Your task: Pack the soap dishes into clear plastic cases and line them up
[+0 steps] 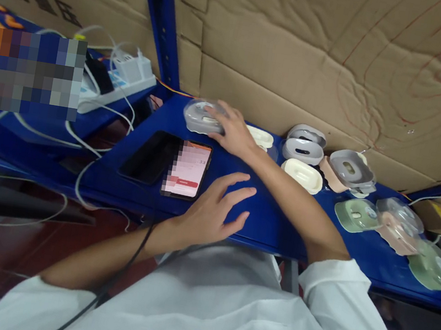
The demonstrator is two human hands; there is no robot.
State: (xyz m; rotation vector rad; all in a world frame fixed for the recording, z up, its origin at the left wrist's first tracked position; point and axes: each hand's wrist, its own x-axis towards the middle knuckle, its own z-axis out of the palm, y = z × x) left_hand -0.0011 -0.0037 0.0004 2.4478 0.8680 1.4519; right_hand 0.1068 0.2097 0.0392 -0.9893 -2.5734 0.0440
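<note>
Tabletop [270, 217]: one touched box [197, 119] (two phones [194, 175]).

We look from the wearer's head, forward and steeply down, over a white shirt [247, 314] that fills the near bottom edge. The blue desk [270, 217] crosses the middle at close range and tilts down to the right, with the left hand [213, 211] and right hand [234, 133] near our centre. We face cardboard [272, 50] just behind the desk, and catch floor [121, 261] at lower left. The pixelated far left seems to show more shelf [104, 130].
</note>
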